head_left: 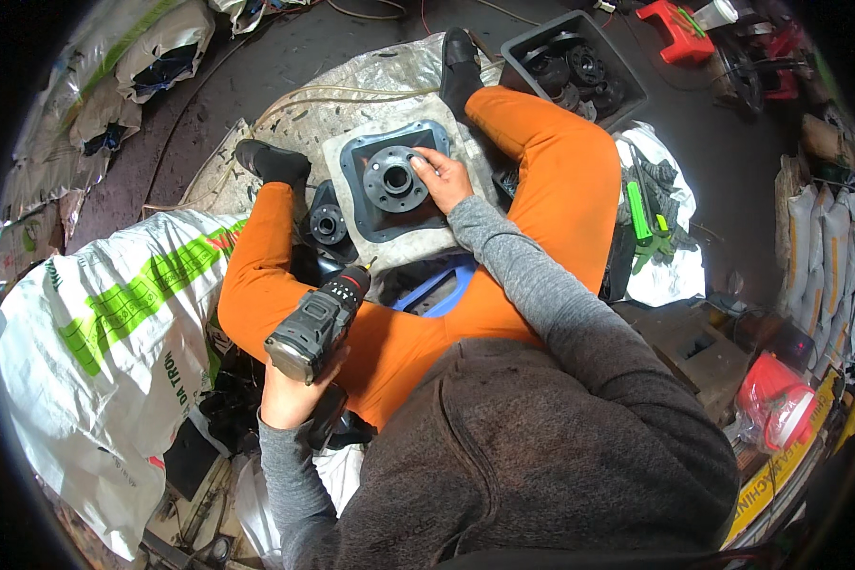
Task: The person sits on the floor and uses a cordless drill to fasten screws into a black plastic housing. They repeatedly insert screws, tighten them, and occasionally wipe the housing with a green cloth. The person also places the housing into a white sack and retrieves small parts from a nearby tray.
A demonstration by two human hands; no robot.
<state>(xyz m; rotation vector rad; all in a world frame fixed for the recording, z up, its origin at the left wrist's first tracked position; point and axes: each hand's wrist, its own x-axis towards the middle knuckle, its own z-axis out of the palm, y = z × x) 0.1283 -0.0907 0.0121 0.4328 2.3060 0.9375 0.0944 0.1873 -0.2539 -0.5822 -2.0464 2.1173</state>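
Note:
My left hand [294, 391] is wrapped round the handle of a grey and black cordless drill [315, 325], whose bit points up and away from me. With my right hand [443, 180] I grip the right rim of a round dark metal flange [378, 178] with holes around its face and a raised hub in the middle. The flange sits over a square dark metal plate or housing [359, 224] on a pale cloth pad [418, 249] between my legs. What lies under the flange is hidden. A second round flanged part [328, 224] rests left of the pad.
At the far right stands a grey bin [515, 57] holding several dark metal parts. Gloves [663, 195] and a green-handled tool [637, 211] lie on white sacking right of my leg. A large white sack [114, 332] fills the left side. Hoses [337, 92] cross the ground sheet.

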